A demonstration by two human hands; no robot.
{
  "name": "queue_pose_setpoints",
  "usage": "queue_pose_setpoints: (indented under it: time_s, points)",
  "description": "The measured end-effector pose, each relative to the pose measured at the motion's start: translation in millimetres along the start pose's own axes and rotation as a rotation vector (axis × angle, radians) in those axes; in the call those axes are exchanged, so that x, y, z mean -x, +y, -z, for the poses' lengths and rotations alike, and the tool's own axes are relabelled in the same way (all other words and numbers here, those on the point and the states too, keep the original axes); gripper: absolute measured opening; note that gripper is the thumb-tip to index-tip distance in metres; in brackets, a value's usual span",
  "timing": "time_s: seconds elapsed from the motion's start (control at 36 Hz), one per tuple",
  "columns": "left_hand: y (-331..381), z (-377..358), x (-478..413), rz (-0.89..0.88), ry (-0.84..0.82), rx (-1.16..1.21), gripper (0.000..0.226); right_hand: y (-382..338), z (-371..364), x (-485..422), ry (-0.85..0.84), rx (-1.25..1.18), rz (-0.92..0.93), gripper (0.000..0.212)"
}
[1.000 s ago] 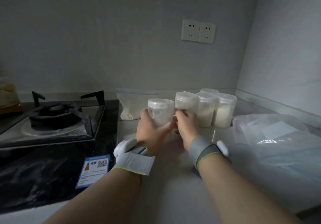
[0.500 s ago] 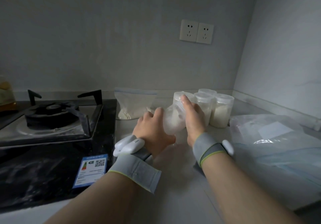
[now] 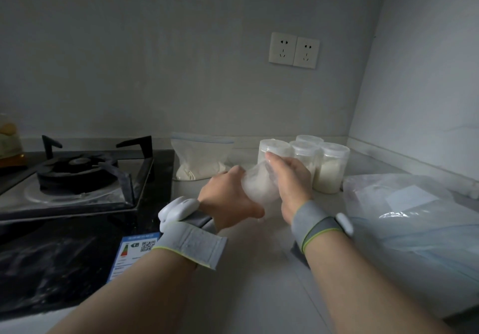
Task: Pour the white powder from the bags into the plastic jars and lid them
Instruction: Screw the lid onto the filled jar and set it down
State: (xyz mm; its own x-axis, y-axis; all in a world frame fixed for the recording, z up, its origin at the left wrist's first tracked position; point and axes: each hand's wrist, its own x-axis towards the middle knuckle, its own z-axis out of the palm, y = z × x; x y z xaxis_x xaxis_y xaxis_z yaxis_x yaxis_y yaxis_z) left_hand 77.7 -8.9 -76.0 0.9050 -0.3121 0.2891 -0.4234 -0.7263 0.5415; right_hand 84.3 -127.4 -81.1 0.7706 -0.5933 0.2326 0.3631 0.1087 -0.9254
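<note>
A clear plastic jar [image 3: 259, 185] with white powder inside is tilted over between my two hands above the counter. My left hand [image 3: 228, 198] grips its lower end and my right hand [image 3: 290, 180] wraps round its lid end. Behind them stand several lidded jars [image 3: 329, 170] holding white powder, in a cluster near the wall corner. A zip bag of white powder [image 3: 199, 160] leans against the back wall, left of the jars.
A black gas stove [image 3: 77, 175] fills the left side, with a blue label [image 3: 129, 253] at its edge. Crumpled clear plastic bags [image 3: 414, 219] lie on the counter [image 3: 259, 281] at the right. Two wall sockets [image 3: 294, 49] sit above the jars.
The jar stood upright in both hands a second ago; it is now tipped onto its side and lowered, with my right hand shifted over its lid end.
</note>
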Motion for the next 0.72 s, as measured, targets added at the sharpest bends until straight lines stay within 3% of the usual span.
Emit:
queue_pose_setpoints:
  time_s: [0.19, 0.31, 0.42, 0.53, 0.64, 0.72]
  points:
    - [-0.8, 5.1, 1.8, 0.023, -0.094, 0.178, 0.066, -3.3, 3.7, 1.9, -0.074, 0.008, 0.084, 0.028]
    - [2.4, -5.8, 5.7, 0.031, 0.023, 0.139, 0.065, -1.8, 3.0, 1.5, -0.057, -0.020, 0.093, 0.024]
    - [5.8, -11.8, 4.6, 0.030, 0.073, 0.066, 0.063, 0.2, 4.3, 1.5, -0.078, 0.087, 0.051, 0.046]
    - [0.8, -8.5, 5.6, 0.058, 0.044, 0.182, 0.067, -0.4, 1.8, 3.9, -0.091, 0.036, 0.038, 0.041]
    - [-0.7, -7.5, 6.9, 0.083, 0.039, 0.271, 0.067, -3.3, 0.4, 4.6, -0.157, -0.176, -0.063, 0.019]
    - [0.4, -9.7, 6.6, 0.074, 0.057, 0.270, 0.067, -2.3, -0.1, 5.3, -0.197, -0.226, -0.136, 0.034]
